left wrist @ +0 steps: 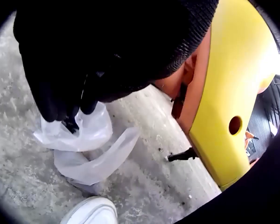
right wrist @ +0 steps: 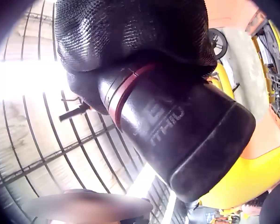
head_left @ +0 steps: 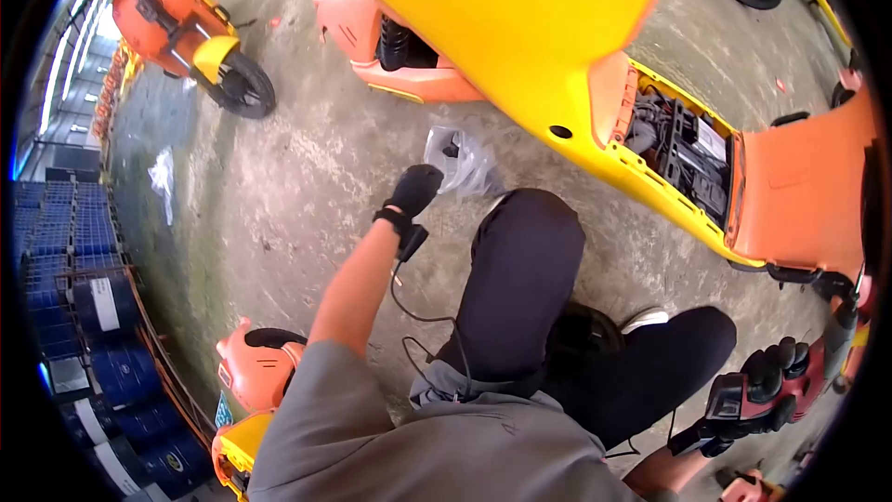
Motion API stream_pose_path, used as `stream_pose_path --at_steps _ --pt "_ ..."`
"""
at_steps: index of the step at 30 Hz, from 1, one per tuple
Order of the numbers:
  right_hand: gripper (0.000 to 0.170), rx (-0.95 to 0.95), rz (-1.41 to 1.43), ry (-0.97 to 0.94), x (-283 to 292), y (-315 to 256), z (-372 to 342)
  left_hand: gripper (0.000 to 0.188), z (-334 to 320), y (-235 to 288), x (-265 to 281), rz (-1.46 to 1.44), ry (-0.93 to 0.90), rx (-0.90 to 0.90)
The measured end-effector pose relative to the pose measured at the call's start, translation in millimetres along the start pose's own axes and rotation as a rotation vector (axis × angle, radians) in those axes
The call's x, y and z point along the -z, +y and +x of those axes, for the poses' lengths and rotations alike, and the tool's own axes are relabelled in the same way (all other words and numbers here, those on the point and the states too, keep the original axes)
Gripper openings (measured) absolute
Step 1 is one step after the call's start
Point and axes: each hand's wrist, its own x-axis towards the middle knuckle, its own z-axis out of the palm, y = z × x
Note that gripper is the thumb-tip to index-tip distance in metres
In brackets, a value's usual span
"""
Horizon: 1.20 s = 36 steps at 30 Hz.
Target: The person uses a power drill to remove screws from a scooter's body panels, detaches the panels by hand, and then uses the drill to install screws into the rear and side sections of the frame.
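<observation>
In the head view my gloved left hand (head_left: 415, 191) is beside a clear plastic bag (head_left: 472, 167) on the concrete floor. In the left wrist view its fingers point down over the bag (left wrist: 79, 130), with a small dark piece (left wrist: 71, 124) at the fingertips; I cannot tell whether they pinch it. My gloved right hand (head_left: 776, 374) grips a red and black cordless power tool (head_left: 811, 376). Its black battery (right wrist: 186, 135), with worn lettering, fills the middle of the right wrist view. The tool's grey nose points up toward the end of a yellow and orange scooter (head_left: 520, 28).
The tilted scooter's open bay (head_left: 683, 153) shows wiring and black parts. Another scooter (head_left: 177, 28) stands at upper left. Blue drums (head_left: 125, 376) line the left side. A second plastic bag (head_left: 163, 181) lies on the floor. Cables run from my left wrist toward my waist.
</observation>
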Motion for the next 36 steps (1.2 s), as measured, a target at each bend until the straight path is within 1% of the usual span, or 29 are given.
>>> stream_pose_path --at_steps 1,3,4,5,6,7,8,9,10,11,12,13,15,17,20,21,22,24,25,26,28,29,31,32,34,35,36 --pt "0.052 -0.006 -0.052 0.008 -15 4 10 0.024 10 -2 -12 -0.022 -0.005 0.003" --pt "0.054 -0.011 -0.125 0.016 -32 15 29 0.025 33 -5 -34 -0.11 0.274 0.016" --pt "0.058 -0.056 -0.169 0.0 -35 19 34 0.025 43 -9 -45 -0.128 0.264 0.012" --pt "0.061 -0.1 -0.212 -0.015 -37 23 40 0.023 55 -13 -56 -0.119 0.336 -0.034" --pt "0.061 -0.093 -0.233 -0.005 -39 27 46 0.021 67 -15 -67 -0.109 0.405 -0.086" --pt "0.06 -0.176 -0.332 -0.034 -40 32 53 0.025 81 -20 -73 0.008 0.248 0.043" --pt "0.061 -0.258 -0.431 -0.059 -40 34 57 0.026 100 -38 -89 0.09 0.14 0.139" --pt "0.066 -0.11 -0.582 0.135 -57 48 51 0.026 103 -38 -99 0.051 0.469 -0.026" --pt "0.071 -0.085 -0.561 0.188 -63 64 54 0.024 106 -44 -102 -0.009 0.273 0.118" --pt "0.071 -0.058 -0.542 0.214 -64 74 49 0.022 111 -55 -111 0.026 0.323 0.065" --pt "0.071 -0.037 -0.516 0.235 -61 82 44 0.02 115 -53 -106 0.141 0.224 0.09" --pt "0.071 -0.035 -0.527 0.24 -56 87 43 0.02 114 -47 -106 0.163 0.25 0.108" --pt "0.065 0.042 -0.543 0.483 -47 97 41 0.02 112 -34 -100 0.183 0.275 0.139" --pt "0.059 0.034 -0.62 0.539 -37 96 38 0.021 113 -28 -98 0.295 0.166 0.209" --pt "0.05 0.051 -0.797 0.61 -20 93 27 0.021 120 -42 -120 0.369 0.19 0.218" --pt "0.047 0.062 -0.872 0.634 -13 90 23 0.023 117 -31 -110 0.319 0.134 0.249" --pt "0.044 0.074 -0.961 0.655 -7 88 18 0.023 114 -25 -106 0.318 0.142 0.261" --pt "0.039 0.112 -1.179 0.695 7 83 5 0.023 104 -19 -102 0.154 0.245 0.223" --pt "0.036 0.136 -1.293 0.706 13 79 -1 0.023 102 -24 -109 0.081 0.295 0.22" --pt "0.034 0.174 -1.406 0.719 20 74 -8 0.023 101 -30 -115 0.082 0.306 0.226" --pt "0.03 0.237 -1.591 0.719 32 68 -20 0.024 102 -37 -119 0.045 0.437 0.13" --pt "0.03 0.243 -1.582 0.712 31 70 -19 0.027 99 -28 -105 0.013 0.311 0.205" --pt "0.023 0.356 -1.727 0.49 24 79 -18 0.027 102 -33 -108 0.003 0.347 0.227" --pt "0.023 0.373 -1.714 0.486 15 85 -17 0.029 104 -34 -109 -0.009 0.369 0.248" --pt "0.03 0.212 -1.569 0.732 -8 94 -14 0.032 101 -36 -111 -0.037 0.382 0.24" --pt "0.031 0.187 -1.495 0.745 -11 95 -11 0.031 106 -45 -117 -0.023 0.356 0.198" --pt "0.032 0.145 -1.418 0.719 -17 94 -9 0.031 109 -48 -121 -0.011 0.326 0.152"
